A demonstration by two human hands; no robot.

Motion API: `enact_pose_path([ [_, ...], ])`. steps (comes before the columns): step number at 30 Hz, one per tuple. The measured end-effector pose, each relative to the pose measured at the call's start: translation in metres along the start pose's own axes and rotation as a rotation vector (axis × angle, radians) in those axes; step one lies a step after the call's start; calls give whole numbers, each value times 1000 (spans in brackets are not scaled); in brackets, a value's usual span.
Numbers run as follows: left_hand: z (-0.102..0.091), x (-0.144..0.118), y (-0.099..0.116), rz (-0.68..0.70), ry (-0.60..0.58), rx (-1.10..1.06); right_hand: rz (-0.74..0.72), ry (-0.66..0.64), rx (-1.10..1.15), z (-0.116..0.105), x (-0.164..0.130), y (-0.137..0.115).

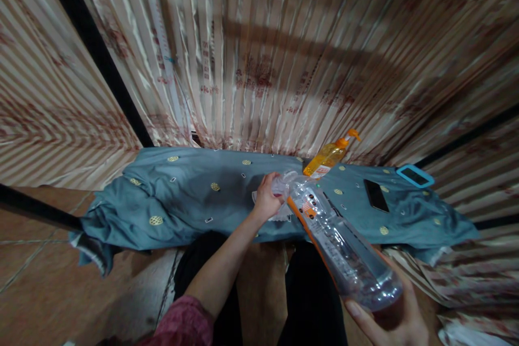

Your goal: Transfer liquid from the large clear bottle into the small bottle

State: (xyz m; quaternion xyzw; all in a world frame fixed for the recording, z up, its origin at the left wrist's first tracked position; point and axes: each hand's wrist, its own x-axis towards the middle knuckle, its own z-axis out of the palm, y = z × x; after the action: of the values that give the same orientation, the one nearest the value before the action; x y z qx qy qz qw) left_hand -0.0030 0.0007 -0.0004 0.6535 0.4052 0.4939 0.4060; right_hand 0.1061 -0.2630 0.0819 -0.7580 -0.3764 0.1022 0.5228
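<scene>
A large clear plastic bottle [344, 248] with an orange-edged label lies tilted across the view, its base toward me and its neck pointing away to the left. My right hand [397, 313] is closed around the base end. At the neck, my left hand [268, 203] closes on a small clear cup-like container [281, 185], which meets the bottle's mouth; whether they touch, I cannot tell. Under my left hand a white, scallop-edged item [281, 217] lies on the cloth, partly hidden.
A blue-grey cloth with pineapple prints [203, 189] covers the low bench. Behind the bottle stands an orange pump bottle [326, 158] of yellow liquid. To the right lie a black phone [376, 195] and a blue-framed device [415, 175]. Curtains [259, 75] and dark poles surround it.
</scene>
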Motion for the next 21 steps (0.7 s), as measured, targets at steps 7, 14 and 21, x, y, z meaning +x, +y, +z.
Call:
enact_pose_path([
  [7, 0, 0, -1, -12, -11, 24, 26, -32, 10, -3, 0, 10],
  [14, -2, -1, 1, -3, -13, 9, 12, -37, 34, -3, 0, 14],
  [21, 0, -1, 1, -5, 1, 13, 4, -42, 45, -4, 0, 15],
])
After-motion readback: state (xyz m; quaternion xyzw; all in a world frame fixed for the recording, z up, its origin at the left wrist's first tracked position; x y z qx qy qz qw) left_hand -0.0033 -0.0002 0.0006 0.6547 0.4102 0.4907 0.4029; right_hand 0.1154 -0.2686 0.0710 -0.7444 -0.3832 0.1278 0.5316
